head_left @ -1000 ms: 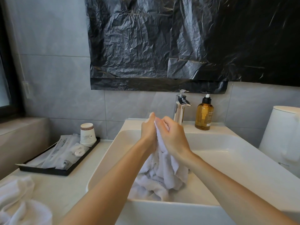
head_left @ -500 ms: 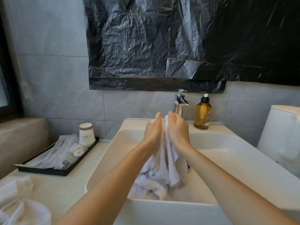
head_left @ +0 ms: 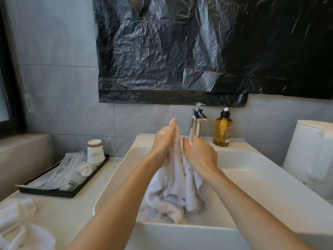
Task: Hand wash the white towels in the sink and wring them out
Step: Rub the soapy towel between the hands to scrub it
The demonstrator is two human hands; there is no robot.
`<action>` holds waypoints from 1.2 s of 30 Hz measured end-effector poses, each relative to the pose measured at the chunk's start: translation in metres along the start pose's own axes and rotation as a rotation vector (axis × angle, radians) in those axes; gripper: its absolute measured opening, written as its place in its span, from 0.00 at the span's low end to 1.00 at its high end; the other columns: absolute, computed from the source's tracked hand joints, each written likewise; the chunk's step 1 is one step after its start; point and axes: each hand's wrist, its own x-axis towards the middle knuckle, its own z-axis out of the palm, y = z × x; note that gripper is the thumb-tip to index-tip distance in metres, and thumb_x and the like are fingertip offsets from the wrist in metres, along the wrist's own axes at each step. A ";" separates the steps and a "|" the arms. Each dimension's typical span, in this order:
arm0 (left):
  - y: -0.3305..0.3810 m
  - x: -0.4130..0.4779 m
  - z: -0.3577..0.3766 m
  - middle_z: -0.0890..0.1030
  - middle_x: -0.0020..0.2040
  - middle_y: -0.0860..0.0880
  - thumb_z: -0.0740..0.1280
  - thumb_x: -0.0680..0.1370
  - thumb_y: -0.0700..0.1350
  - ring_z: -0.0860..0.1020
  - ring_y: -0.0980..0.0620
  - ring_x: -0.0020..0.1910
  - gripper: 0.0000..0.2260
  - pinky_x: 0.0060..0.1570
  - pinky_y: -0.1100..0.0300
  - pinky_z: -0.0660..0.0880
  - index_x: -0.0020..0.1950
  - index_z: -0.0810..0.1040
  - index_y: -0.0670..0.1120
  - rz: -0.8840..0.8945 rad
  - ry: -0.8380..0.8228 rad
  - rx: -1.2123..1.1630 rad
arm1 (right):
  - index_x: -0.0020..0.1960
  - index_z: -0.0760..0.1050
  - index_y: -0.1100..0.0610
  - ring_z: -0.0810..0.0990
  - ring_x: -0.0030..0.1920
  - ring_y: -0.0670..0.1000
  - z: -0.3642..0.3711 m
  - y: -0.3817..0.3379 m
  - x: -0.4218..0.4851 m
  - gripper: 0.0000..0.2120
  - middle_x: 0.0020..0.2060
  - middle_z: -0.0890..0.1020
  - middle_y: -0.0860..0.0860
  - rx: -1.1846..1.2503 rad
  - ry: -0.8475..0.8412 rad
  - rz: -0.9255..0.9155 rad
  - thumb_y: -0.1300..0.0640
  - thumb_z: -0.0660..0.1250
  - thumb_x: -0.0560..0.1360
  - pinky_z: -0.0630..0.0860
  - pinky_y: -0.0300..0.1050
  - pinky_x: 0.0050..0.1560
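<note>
While a fold of the white towel (head_left: 177,186) was pressed between the flattened left hand (head_left: 164,139) and right hand (head_left: 200,156), no fingers were curled round it, and the left was set higher. Below the grip, its length was hung straight down and bunched in the sink (head_left: 261,186).

Soft daylight, perhaps from the left; glare on black plastic (head_left: 198,47); wide-angle edges bend.
</note>
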 end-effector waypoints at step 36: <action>0.004 0.016 -0.045 0.78 0.49 0.46 0.59 0.80 0.51 0.77 0.49 0.46 0.14 0.47 0.53 0.76 0.59 0.74 0.43 -0.001 0.291 0.026 | 0.42 0.65 0.56 0.70 0.38 0.56 -0.044 0.018 0.023 0.15 0.35 0.73 0.52 0.406 0.586 -0.034 0.47 0.56 0.82 0.59 0.47 0.35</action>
